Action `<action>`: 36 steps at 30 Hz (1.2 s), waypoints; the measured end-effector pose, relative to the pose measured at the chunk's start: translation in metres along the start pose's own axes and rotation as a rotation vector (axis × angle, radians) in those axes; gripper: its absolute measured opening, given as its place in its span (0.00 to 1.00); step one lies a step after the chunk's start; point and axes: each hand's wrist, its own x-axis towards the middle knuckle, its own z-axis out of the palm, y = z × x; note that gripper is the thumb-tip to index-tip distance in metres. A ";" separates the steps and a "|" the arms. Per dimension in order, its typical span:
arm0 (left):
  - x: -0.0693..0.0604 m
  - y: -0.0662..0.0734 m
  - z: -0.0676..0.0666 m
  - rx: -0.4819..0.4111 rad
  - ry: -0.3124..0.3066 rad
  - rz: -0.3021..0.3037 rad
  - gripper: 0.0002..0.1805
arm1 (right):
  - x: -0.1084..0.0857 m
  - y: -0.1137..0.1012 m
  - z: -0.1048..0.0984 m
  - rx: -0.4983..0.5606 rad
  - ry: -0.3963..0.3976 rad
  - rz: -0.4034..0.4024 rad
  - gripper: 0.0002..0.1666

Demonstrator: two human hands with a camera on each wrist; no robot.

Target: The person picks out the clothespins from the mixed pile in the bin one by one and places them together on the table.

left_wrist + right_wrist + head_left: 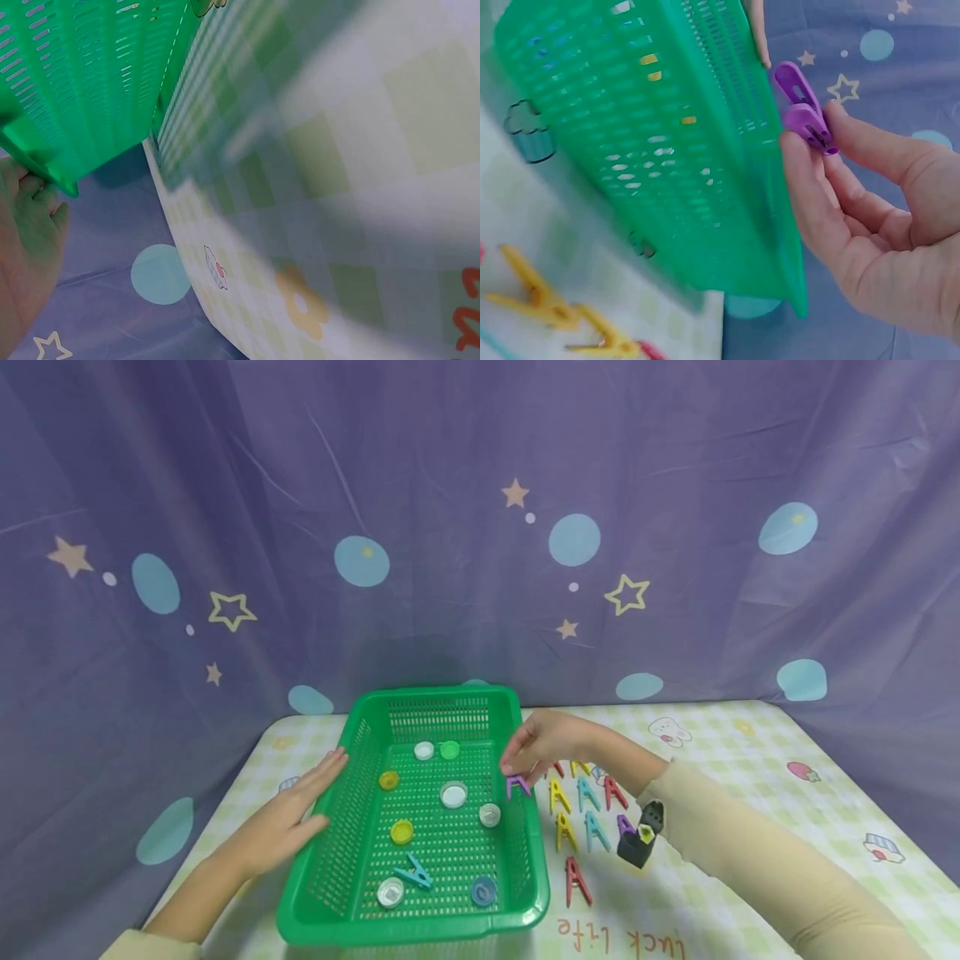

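A purple clothespin is pinched between the thumb and fingers of my right hand, over the right rim of a green plastic basket. The right wrist view shows the clothespin by its nose end, handles pointing away from the hand. My left hand rests on the basket's left rim with its fingers extended. Inside the basket lie a light blue clothespin and several bottle caps, among them a yellow cap, a blue cap and a white cap.
Right of the basket, several clothespins lie in rough rows on the checked tablecloth, including a red clothespin and a yellow clothespin. A black wrist device partly covers another purple clothespin. Behind the table hangs a purple curtain.
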 end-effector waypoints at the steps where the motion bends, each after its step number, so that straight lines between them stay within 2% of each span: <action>1: 0.000 0.000 0.000 -0.001 -0.001 0.002 0.40 | -0.002 0.004 0.000 0.020 0.006 -0.008 0.12; 10: 0.000 -0.001 0.001 -0.011 0.004 0.014 0.40 | -0.021 0.046 -0.003 0.087 0.039 -0.063 0.16; 23: 0.001 -0.001 0.001 -0.014 0.011 0.018 0.40 | -0.053 0.091 0.009 0.149 0.085 -0.126 0.23; 29: 0.000 0.000 0.001 -0.010 0.003 0.001 0.40 | -0.065 0.114 0.017 0.192 0.101 -0.108 0.22; 36: 0.000 0.000 0.001 -0.005 -0.001 -0.008 0.40 | -0.075 0.135 0.025 0.161 0.150 -0.068 0.18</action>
